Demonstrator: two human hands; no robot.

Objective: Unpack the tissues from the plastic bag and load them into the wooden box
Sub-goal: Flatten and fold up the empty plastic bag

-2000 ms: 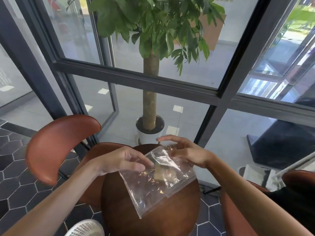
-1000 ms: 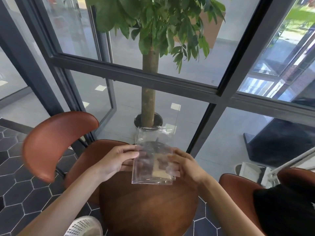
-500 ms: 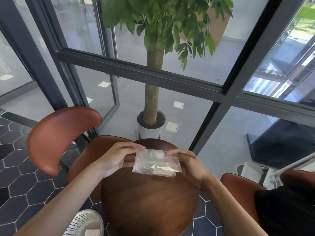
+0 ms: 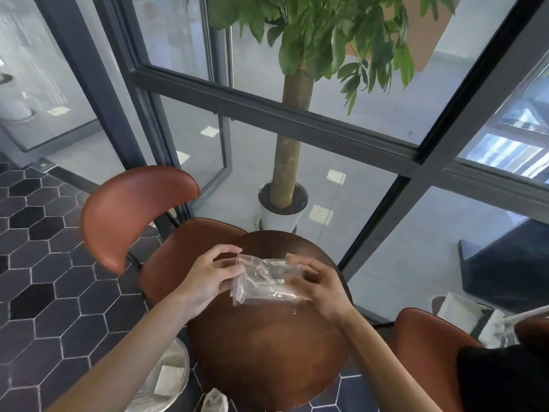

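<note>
Plastic bag held over the round bench

We pinch the folded plastic bag at both ends, left hand and right hand closed on it above the bench.

Plastic bag above round table; chair left, potted tree seemingly behind glass.

Round wooden table, dark brown with a glossy top, bare across its near half. Clear plastic bag over the far part of the top, gripped at both ends by two hands; hard to tell whether touching the wood or just above it. Dark hexagonal floor tiles around the table. Brown chair on the tiles at the left, white mesh basket on them just beside the table's near left edge.
</note>
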